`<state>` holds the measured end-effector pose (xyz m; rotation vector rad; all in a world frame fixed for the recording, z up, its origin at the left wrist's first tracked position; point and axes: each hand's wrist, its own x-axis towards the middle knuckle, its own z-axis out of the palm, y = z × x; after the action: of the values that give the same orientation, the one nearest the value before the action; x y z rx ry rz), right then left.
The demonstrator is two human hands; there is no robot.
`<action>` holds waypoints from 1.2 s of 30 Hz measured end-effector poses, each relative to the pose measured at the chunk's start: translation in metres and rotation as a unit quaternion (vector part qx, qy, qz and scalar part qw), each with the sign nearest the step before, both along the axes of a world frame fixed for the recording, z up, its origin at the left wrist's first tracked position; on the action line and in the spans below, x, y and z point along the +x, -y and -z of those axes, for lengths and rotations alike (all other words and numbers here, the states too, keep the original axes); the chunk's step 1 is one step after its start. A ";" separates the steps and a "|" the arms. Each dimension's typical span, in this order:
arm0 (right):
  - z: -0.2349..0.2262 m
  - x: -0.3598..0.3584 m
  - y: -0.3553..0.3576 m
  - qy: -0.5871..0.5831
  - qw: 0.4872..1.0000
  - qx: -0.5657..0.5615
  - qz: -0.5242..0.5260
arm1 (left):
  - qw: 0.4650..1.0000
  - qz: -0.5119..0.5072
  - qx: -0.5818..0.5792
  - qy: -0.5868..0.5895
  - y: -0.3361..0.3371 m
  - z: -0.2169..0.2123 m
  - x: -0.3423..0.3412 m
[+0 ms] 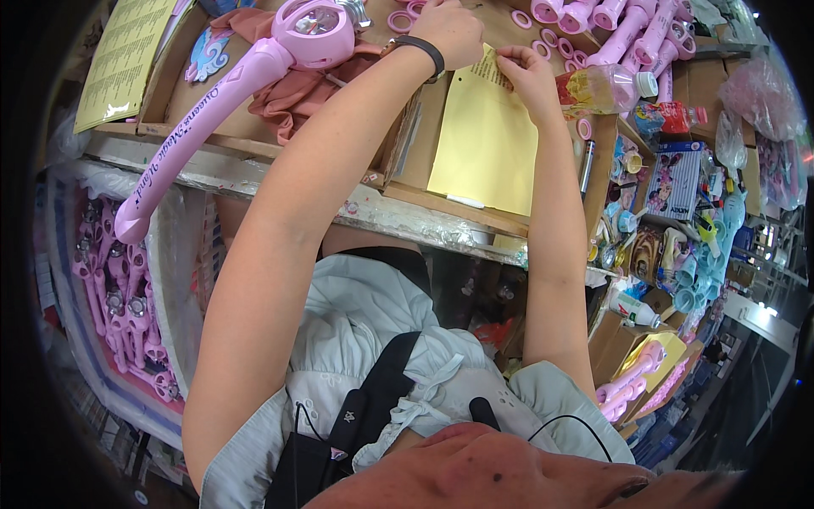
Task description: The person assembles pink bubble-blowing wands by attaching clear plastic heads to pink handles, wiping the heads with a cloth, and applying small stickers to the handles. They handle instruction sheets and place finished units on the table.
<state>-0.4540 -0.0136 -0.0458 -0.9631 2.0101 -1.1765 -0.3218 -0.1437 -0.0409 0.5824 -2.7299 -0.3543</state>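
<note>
A yellow label sheet (483, 140), with small print near its top, lies in a shallow cardboard tray in front of me. My right hand (531, 75) pinches at the sheet's upper right edge, thumb and finger together. My left hand (447, 34), with a black band on its wrist, is beyond the sheet's upper left corner, close to some pink rings (400, 21). Its fingertips run to the top edge of the view, so what they hold is hidden. A large pink toy wand (203, 119) with a round cage head extends across the left side, nearer than the bench.
Brown-red cloth (292, 97) lies left of my left forearm. Pink wand parts (623, 38) are heaped at the far right, beside a clear bottle (598, 89). A marker (587, 165) rests by my right forearm. A lined bin (119, 297) of pink wands stands at lower left.
</note>
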 end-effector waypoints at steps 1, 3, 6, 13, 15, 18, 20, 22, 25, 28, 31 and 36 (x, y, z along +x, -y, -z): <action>-0.001 0.000 0.000 0.000 1.000 -0.004 -0.004 | 1.000 0.000 0.002 0.003 0.000 0.000 0.000; -0.002 0.001 0.000 0.006 1.000 0.001 0.001 | 1.000 0.000 0.006 0.008 0.000 -0.001 0.000; -0.002 0.003 0.000 0.008 1.000 0.002 -0.009 | 1.000 0.006 0.020 0.002 0.000 -0.002 0.001; -0.004 0.002 0.001 0.046 0.999 0.009 -0.006 | 1.000 0.006 0.023 -0.002 0.000 -0.002 0.001; -0.005 0.002 0.001 0.058 0.998 0.018 -0.008 | 1.000 0.006 0.027 -0.005 0.000 -0.002 0.001; -0.005 0.001 0.000 0.059 0.998 0.012 -0.012 | 1.000 0.006 0.027 0.002 0.001 0.000 0.000; -0.005 0.001 0.000 0.071 0.997 0.007 -0.011 | 0.999 0.007 0.026 -0.019 0.001 0.001 0.000; -0.004 0.000 -0.001 0.085 0.996 -0.004 -0.011 | 1.000 0.004 0.023 -0.005 0.002 0.002 -0.001; -0.003 -0.003 -0.001 0.098 0.995 -0.022 -0.010 | 1.000 -0.005 0.018 0.023 0.002 0.001 -0.003; -0.001 -0.005 -0.001 0.106 0.994 -0.033 -0.006 | 0.999 -0.010 0.025 -0.038 0.000 0.002 -0.002; -0.001 -0.007 -0.002 0.137 0.989 -0.047 0.009 | 0.996 -0.010 0.069 -0.062 0.000 0.003 -0.002; -0.001 -0.010 -0.001 0.144 0.989 -0.030 0.016 | 0.976 0.005 0.124 -0.179 0.001 0.009 0.000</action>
<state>-0.4637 -0.0125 -0.0444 -0.7425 1.7751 -1.3197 -0.3219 -0.1446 -0.0497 0.5092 -2.3583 -0.7355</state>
